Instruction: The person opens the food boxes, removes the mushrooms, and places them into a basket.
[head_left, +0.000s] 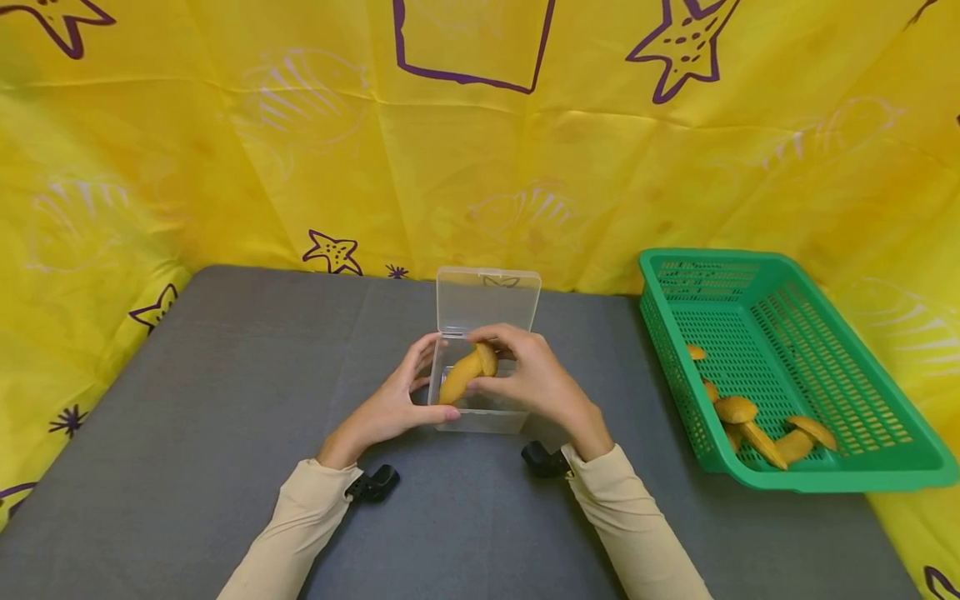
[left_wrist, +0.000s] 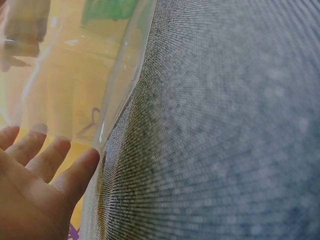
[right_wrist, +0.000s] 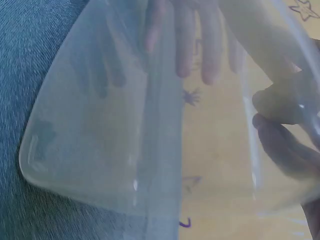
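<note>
In the head view a clear plastic box (head_left: 486,422) stands on the grey table, its hinged lid (head_left: 487,300) raised at the back. My right hand (head_left: 540,375) pinches a yellow-brown mushroom (head_left: 461,377) between thumb and fingers, over the box opening. The mushroom slants, cap toward the right hand and stem toward the box's left side. My left hand (head_left: 393,404) holds the box at its left, thumb at the front rim and fingers along the side. In the left wrist view the left fingertips (left_wrist: 89,159) touch the clear wall. The right wrist view looks through the plastic, blurring the mushroom.
To the right, a green plastic basket (head_left: 847,481) holds several mushrooms (head_left: 738,410) near its front left corner. Behind the grey table (head_left: 247,375) hangs a yellow cloth (head_left: 420,167) with purple starfish and pale fish drawings. Black cameras are strapped to both wrists.
</note>
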